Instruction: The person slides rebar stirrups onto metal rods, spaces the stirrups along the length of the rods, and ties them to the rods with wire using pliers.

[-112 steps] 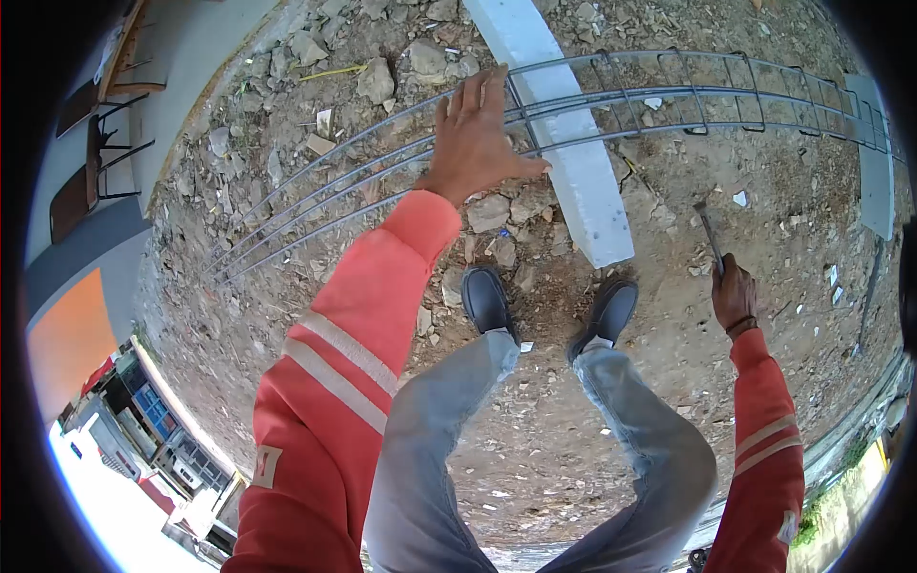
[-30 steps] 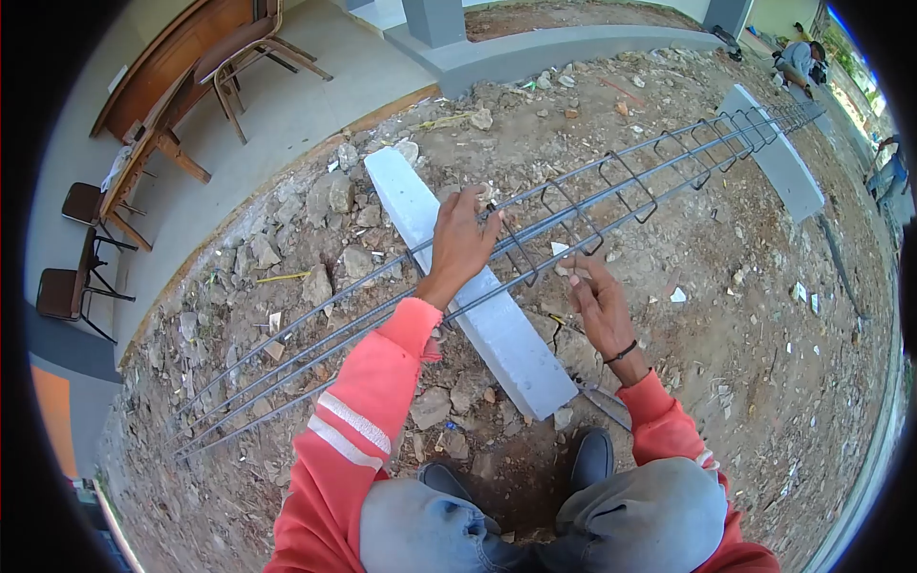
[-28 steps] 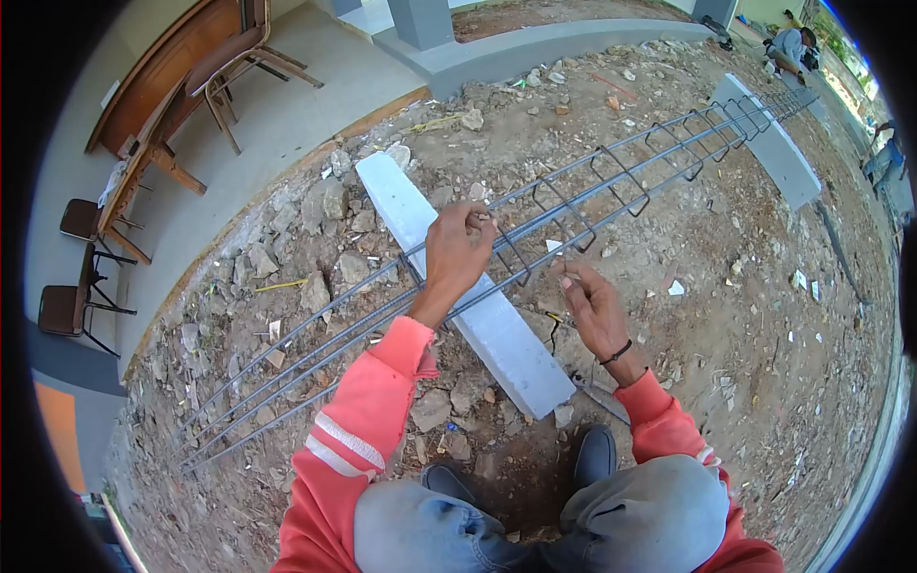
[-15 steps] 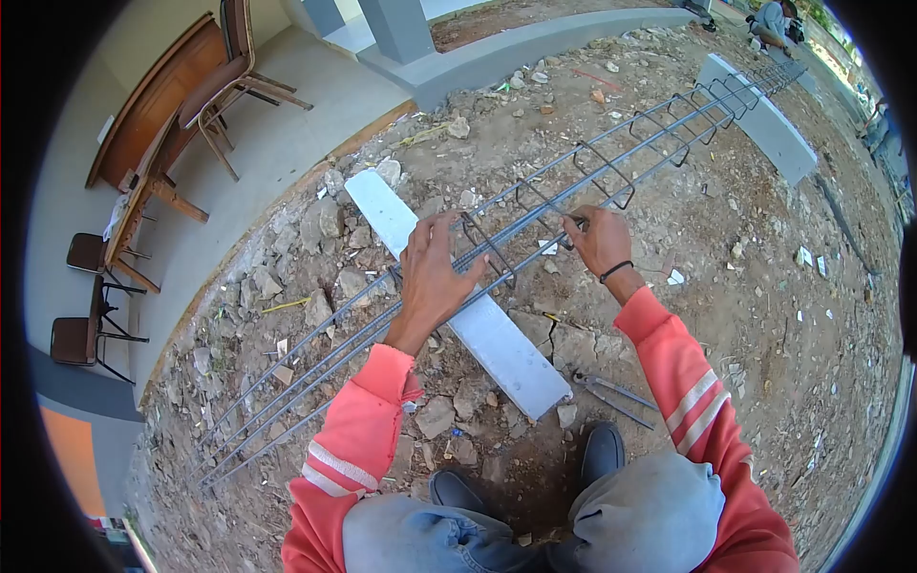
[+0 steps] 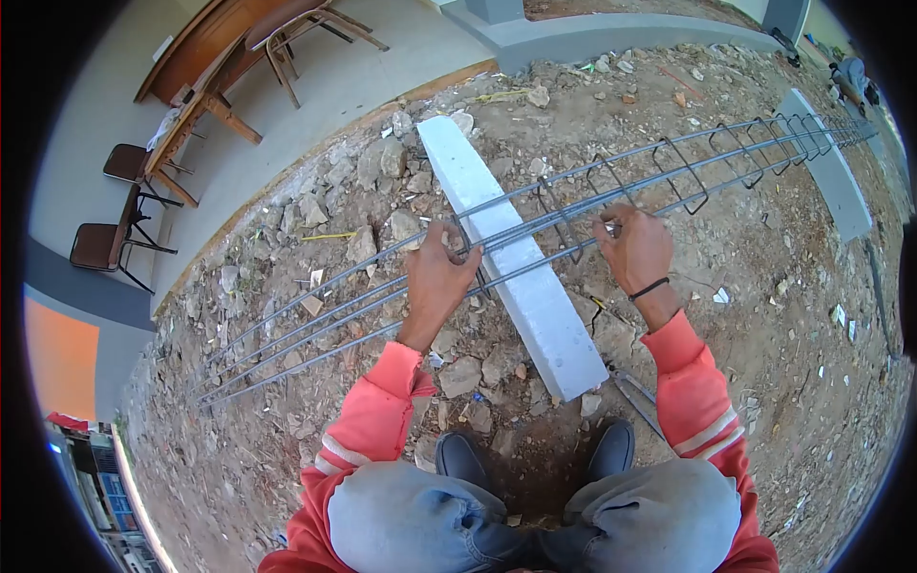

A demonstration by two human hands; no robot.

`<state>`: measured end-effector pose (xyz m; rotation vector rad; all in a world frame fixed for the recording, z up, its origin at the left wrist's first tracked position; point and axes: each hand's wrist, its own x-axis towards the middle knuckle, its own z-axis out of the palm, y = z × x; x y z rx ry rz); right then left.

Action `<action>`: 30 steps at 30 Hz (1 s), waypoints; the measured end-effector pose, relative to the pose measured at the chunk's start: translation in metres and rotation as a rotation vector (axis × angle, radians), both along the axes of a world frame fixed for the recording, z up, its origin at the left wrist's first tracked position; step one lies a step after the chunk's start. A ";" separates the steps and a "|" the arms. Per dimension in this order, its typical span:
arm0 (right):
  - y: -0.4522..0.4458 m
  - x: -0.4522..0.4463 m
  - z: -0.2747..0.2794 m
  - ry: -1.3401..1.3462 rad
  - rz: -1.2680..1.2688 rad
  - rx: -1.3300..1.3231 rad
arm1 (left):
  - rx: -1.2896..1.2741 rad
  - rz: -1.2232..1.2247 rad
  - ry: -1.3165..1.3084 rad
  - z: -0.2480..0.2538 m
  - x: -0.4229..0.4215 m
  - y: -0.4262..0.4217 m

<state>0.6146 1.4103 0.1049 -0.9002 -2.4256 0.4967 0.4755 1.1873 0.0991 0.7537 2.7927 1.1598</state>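
Note:
A long steel rebar cage (image 5: 735,158) lies across a pale block (image 5: 564,339), its bare bar ends running to the lower left. My left hand (image 5: 437,282) is closed on a square stirrup (image 5: 485,286) at the block's left edge, thumb and fingers on either side of it. My right hand (image 5: 638,250) is pinched together beside the lower bar, right of the block; what its fingertips hold, if anything, is too small to tell. A long-handled metal tool (image 5: 642,401) lies on the ground near my right shoe.
Another pale slab (image 5: 829,177) supports the cage at the upper right. Broken stones (image 5: 382,162) cover the soil left of the block. Chairs (image 5: 100,246) and a wooden table (image 5: 186,119) stand on the paved floor at the upper left. A person (image 5: 850,76) is at the far upper right.
The view has turned, shifting the scene right and the block's top upward. My left hand has moved left along the bars to another stirrup. My right hand remains near the lower bar.

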 end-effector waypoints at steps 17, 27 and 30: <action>-0.032 -0.019 -0.016 -0.139 0.204 -0.016 | 0.103 0.082 -0.094 -0.015 -0.002 -0.019; 0.022 0.000 -0.009 0.066 -0.102 0.046 | 0.211 0.100 -0.079 -0.026 -0.001 -0.029; 0.047 0.009 -0.019 -0.051 -0.234 0.015 | 0.251 0.102 -0.145 -0.030 -0.003 -0.028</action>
